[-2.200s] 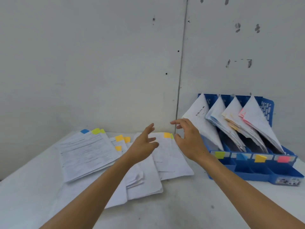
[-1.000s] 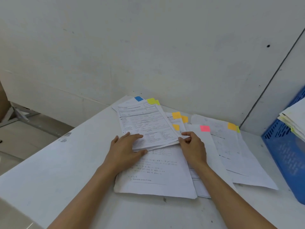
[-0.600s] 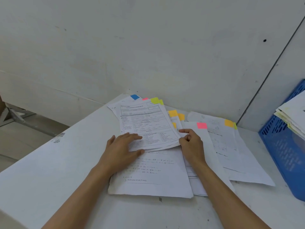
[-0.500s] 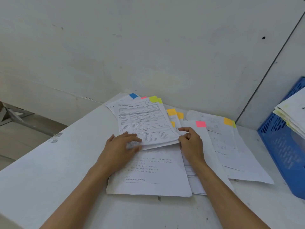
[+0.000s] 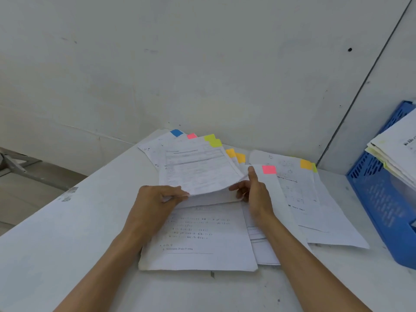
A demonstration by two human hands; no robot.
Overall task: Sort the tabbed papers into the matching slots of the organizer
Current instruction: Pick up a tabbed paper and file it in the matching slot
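Note:
Tabbed papers lie spread over the white table [image 5: 56,233]. A stack with yellow-green tabs [image 5: 198,170] has its near edge lifted off the sheets below. My left hand [image 5: 155,203] pinches that edge at its left corner. My right hand [image 5: 254,192] grips its right corner, fingers under the paper. Beside my right hand lies a sheet with a pink tab [image 5: 269,169]. Further right are sheets with an orange tab [image 5: 305,164]. Blue and pink tabs stick out at the back. The blue organizer [image 5: 382,199], holding filed papers, stands at the right edge; its slots are out of view.
A large untabbed sheet [image 5: 202,239] lies nearest me under both hands. A grey wall stands right behind the table. The table's left edge drops to the floor, where a metal frame [image 5: 13,163] shows.
Both hands went from the organizer side to the left paper pile, pressed on the yellow-green tabbed stack, and have now raised its near edge. The view swung left.

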